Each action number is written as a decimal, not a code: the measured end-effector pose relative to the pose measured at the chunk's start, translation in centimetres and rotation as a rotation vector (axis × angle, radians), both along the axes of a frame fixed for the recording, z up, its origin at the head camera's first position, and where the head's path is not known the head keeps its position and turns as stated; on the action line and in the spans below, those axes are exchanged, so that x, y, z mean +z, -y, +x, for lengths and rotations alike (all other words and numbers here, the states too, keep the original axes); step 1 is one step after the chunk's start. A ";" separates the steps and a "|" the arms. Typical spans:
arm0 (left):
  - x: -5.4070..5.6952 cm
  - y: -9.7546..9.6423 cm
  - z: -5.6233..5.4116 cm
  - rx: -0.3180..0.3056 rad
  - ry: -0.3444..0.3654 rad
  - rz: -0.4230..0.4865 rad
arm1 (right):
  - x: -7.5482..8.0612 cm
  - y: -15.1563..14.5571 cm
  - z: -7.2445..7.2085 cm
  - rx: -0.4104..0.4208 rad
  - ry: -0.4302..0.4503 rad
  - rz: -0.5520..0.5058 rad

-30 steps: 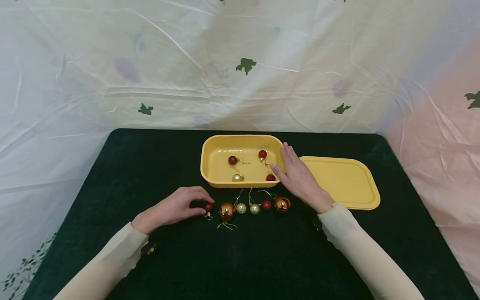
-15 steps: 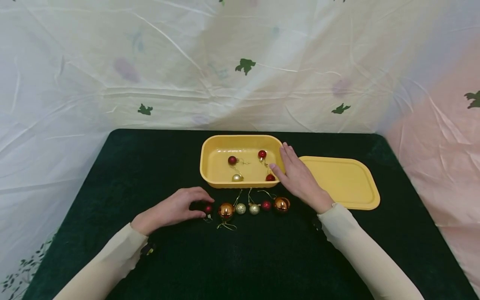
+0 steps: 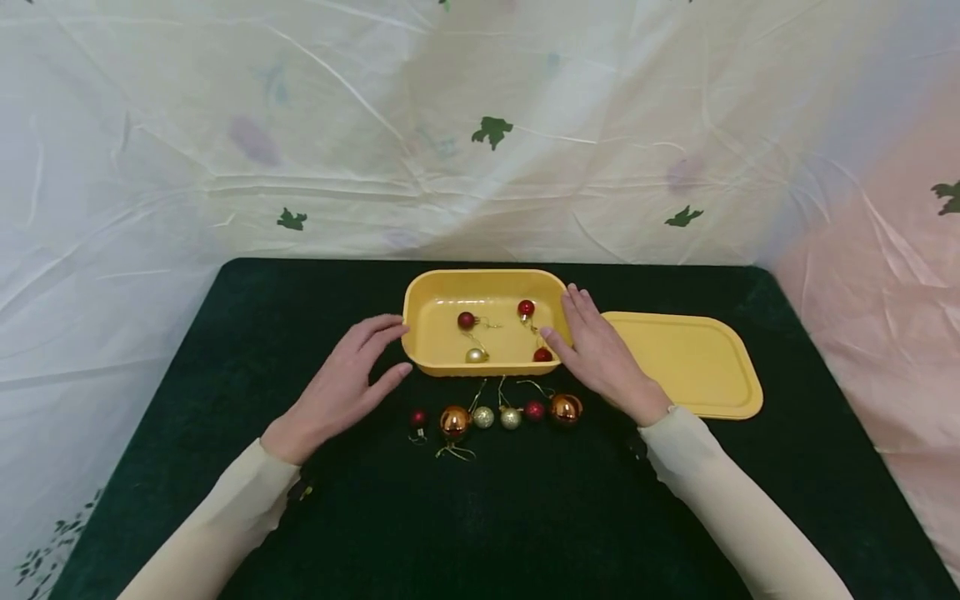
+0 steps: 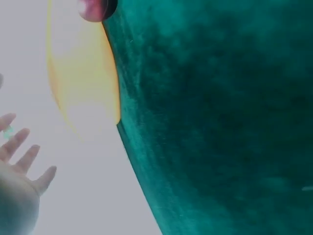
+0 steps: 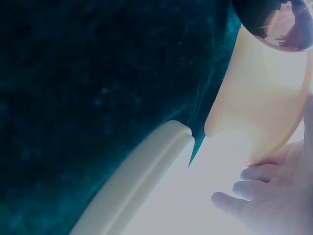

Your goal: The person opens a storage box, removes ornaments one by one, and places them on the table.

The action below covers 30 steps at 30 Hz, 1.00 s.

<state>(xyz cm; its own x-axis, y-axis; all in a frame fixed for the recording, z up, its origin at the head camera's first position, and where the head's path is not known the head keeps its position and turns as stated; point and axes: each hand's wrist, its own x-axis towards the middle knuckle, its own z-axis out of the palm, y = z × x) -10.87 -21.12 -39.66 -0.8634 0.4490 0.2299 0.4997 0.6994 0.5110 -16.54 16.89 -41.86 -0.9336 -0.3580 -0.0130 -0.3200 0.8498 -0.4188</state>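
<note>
A yellow plastic box (image 3: 442, 368) holds three red bauble ornaments, one of them a dark red bauble (image 3: 467, 320), and a gold bauble (image 3: 476, 355). At its left end my left hand (image 3: 341, 379) has its fingers extended, fingertips right at the rim and thumb apart. My right hand (image 3: 603, 358) lies with straight fingers along the opposite end, thumb over the rim. In front of the box runs a row of baubles: a small red bauble (image 3: 417, 417) nearest my left hand, a copper bauble (image 3: 454, 423), two glittery gold ones, another red bauble (image 3: 534, 410) and a second copper bauble (image 3: 566, 409).
The box's yellow lid (image 3: 693, 367) lies flat to the right, beside my right wrist. Dark green cloth (image 3: 480, 517) covers the table. Behind it hangs a pale patterned curtain (image 3: 360, 167).
My left hand has left the small red bauble, which stays on the cloth, and moved up to the box's left end. My right hand keeps its place.
</note>
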 end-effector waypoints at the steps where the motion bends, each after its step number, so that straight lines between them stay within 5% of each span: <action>1: 0.1 -0.2 -0.3 0.024 -0.011 -0.026 | 0.0 0.0 0.0 0.000 0.000 -0.002; 11: -1.1 -1.7 -3.2 0.145 0.124 -0.245 | 0.7 0.3 0.1 -0.002 -0.052 0.063; 20: -1.4 -2.2 -3.7 0.151 0.196 -0.311 | 2.6 2.2 -0.7 0.158 -0.210 0.000; 30: -1.1 -2.5 -3.6 0.131 0.235 -0.340 | 4.4 5.2 -2.8 0.280 -0.097 -0.122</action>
<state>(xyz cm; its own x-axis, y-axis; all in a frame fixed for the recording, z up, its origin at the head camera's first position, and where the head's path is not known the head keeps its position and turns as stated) -14.48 -18.63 -40.72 -0.9294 0.3484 -0.1222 0.2930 0.8974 0.3299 -19.35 11.70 -37.43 -0.7931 -0.5950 0.1302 -0.5781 0.6681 -0.4685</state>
